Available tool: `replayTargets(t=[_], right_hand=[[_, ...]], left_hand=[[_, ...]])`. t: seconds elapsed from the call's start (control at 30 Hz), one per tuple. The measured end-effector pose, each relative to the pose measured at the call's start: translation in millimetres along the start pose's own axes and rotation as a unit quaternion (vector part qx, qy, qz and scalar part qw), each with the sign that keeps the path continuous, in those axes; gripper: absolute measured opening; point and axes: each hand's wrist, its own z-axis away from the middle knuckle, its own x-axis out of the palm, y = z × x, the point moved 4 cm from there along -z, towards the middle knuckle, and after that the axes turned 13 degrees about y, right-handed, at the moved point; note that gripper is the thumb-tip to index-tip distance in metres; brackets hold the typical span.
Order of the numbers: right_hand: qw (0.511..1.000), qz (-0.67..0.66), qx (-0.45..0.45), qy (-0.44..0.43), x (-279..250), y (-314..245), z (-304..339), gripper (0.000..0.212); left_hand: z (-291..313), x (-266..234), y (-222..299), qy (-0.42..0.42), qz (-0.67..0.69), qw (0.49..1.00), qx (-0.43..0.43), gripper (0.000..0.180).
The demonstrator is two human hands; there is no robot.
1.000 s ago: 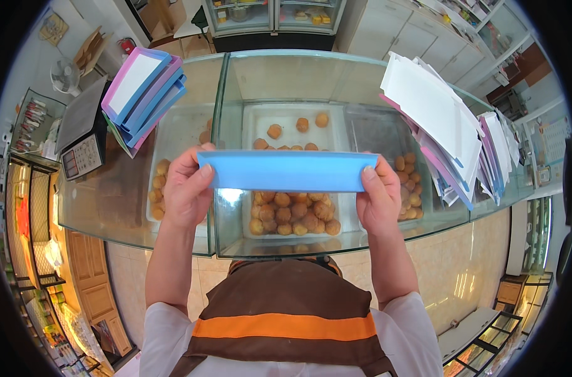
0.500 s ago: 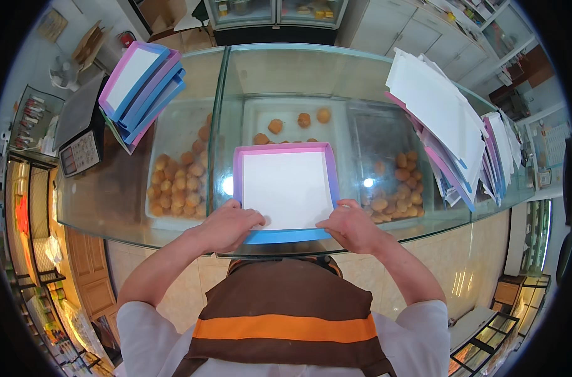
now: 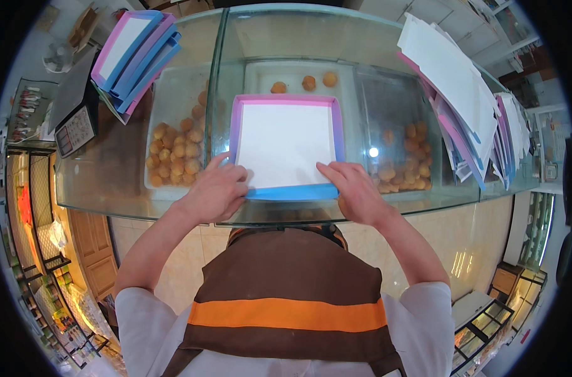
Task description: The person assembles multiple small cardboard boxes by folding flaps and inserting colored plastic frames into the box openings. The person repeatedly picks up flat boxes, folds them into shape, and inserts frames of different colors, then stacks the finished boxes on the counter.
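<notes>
A shallow cardboard box (image 3: 288, 143) lies open on the glass counter in front of me. It has a white inside, pink-purple walls at the back and sides, and a blue near wall that stands up. My left hand (image 3: 217, 191) pinches the near left corner, its fingertips curled against the wall. At the near right corner, my right hand (image 3: 360, 193) grips the wall with the thumb on the inner side and the other fingers outside. Parts of both corners are hidden behind the fingers.
Under the glass counter top (image 3: 298, 34), round brown pastries (image 3: 176, 154) lie in trays. Folded boxes (image 3: 132, 60) are stacked at the far left beside a scale (image 3: 75, 131). Flat white and coloured box sheets (image 3: 446, 81) lean in a pile on the right.
The near blue wall looks more upright, and both hands have shifted their grip at the corners. The whole view has tilted, so the counter sits higher in the picture.
</notes>
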Motion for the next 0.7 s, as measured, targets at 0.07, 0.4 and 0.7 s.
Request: replayTargets(t=[0.07,0.4,0.7], right_hand=[[1.0,-0.014,-0.005,0.015,5.3,5.2,-1.1,0.08],[0.998,-0.036,0.005,0.059,4.1,15.1,1.0,0.084],[0.989,-0.075,0.085,0.092,8.2,28.4,23.3,0.087]], left_hand=[[-6.0,1.6,5.4,-0.008,-0.029,0.999,-0.01,0.012],[-106.3,71.0,61.1,0.123,0.114,0.983,0.078,0.03],[-120.4,79.6,64.7,0.086,0.162,0.982,0.051,0.022]])
